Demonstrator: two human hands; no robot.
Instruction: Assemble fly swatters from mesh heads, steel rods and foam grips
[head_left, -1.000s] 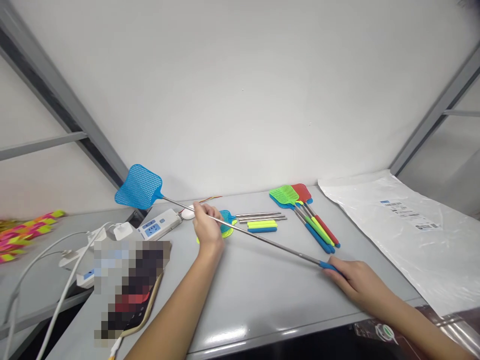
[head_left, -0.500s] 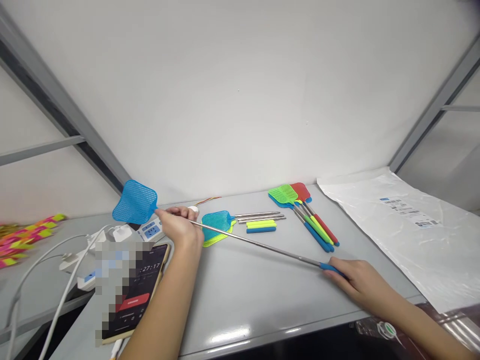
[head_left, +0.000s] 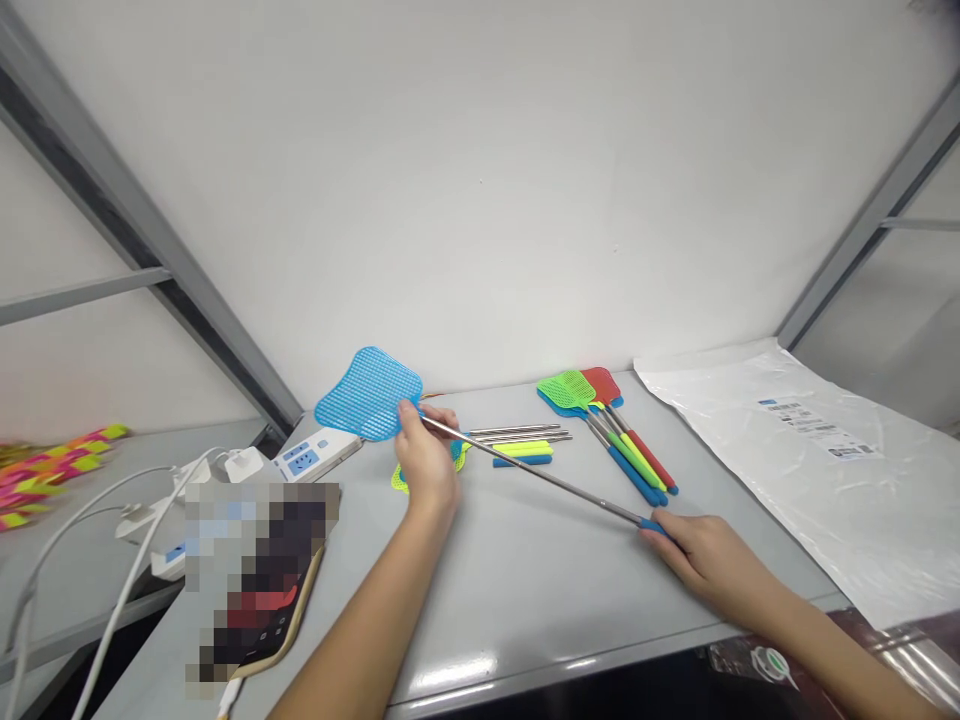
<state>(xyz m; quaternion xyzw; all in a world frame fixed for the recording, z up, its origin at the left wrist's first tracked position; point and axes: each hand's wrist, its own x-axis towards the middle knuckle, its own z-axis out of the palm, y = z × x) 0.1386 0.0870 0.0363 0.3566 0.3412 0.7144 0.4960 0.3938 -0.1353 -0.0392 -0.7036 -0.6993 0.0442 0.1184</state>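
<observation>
A blue telescopic fly swatter (head_left: pixel 369 398) is stretched across in front of me, its mesh head at the left. My left hand (head_left: pixel 426 455) is closed around the top of its thin metal shaft, just below the head. At the other end, my right hand (head_left: pixel 705 558) grips the blue handle, mostly hidden by the fingers. Beyond my left hand, loose swatter heads (head_left: pixel 401 478) lie partly covered. Beside them are several bare metal rods (head_left: pixel 517 433), yellow grip tubes (head_left: pixel 523 449) and a blue tube (head_left: pixel 521 461).
Several assembled swatters (head_left: pixel 630 445) in green, blue and red lie fanned at the back right. A white plastic package (head_left: pixel 810 460) covers the table's right side. At left are a power strip (head_left: pixel 319 455), cables (head_left: pixel 124 610) and a partly blurred phone (head_left: pixel 281 630).
My left hand and the swatter's head have moved right, towards my right hand. The visible shaft between my hands is shorter. My right hand has stayed nearly in place.
</observation>
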